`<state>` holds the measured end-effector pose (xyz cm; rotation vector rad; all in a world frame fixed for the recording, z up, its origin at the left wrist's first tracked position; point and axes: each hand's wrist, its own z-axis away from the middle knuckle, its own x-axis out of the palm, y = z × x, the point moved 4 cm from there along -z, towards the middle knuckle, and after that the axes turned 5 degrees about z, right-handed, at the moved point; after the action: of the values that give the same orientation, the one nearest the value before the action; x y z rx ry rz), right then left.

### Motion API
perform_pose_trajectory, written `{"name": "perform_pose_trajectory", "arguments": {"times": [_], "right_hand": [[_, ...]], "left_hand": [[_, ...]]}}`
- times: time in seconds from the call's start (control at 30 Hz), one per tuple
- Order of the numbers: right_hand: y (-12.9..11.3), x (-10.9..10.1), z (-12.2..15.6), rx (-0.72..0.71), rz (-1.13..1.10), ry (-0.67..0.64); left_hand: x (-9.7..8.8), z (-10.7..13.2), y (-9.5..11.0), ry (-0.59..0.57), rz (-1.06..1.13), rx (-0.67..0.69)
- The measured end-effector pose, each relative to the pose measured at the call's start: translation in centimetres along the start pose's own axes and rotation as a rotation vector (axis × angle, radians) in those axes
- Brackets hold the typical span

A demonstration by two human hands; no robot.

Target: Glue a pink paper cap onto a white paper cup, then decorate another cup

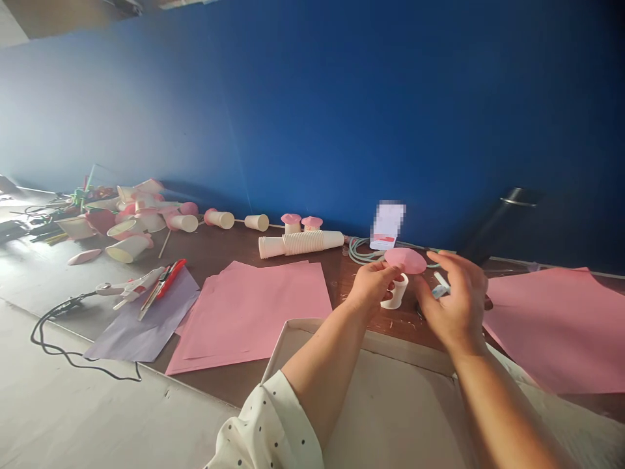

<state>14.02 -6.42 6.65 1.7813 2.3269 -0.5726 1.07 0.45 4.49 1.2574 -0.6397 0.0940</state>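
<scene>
My left hand (pixel 372 284) pinches the near edge of a pink paper cap (pixel 406 260), a shallow faceted disc. Just beneath the cap is a short white paper cup (pixel 396 294), partly hidden by the left fingers. I cannot tell whether cap and cup touch. My right hand (pixel 456 296) is to the right of the cap, thumb and fingers spread with nothing between them. A small white stick-like piece (pixel 441 281) lies behind the right hand, partly covered by it.
An open white box (pixel 390 391) lies under my forearms. Pink sheets (pixel 258 312) lie left, another pink sheet (pixel 561 319) right. Farther back are stacked paper cups (pixel 303 243) and pink-topped cups (pixel 291 222). A glue gun (pixel 129 286) and red cutter (pixel 163 283) rest on purple paper (pixel 146 332).
</scene>
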Motion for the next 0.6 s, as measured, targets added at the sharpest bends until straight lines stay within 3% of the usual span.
{"name": "perform_pose_trajectory", "arguments": {"times": [0.23, 0.6], "right_hand": [[1.0, 0.1, 0.2, -0.043, 0.099, -0.011], [2.1, 0.2, 0.6, -0.003, 0.086, -0.043]], "left_hand": [[1.1, 0.5, -0.6, -0.128, 0.064, -0.103], [1.6, 1.1, -0.4, -0.141, 0.060, -0.164]]}}
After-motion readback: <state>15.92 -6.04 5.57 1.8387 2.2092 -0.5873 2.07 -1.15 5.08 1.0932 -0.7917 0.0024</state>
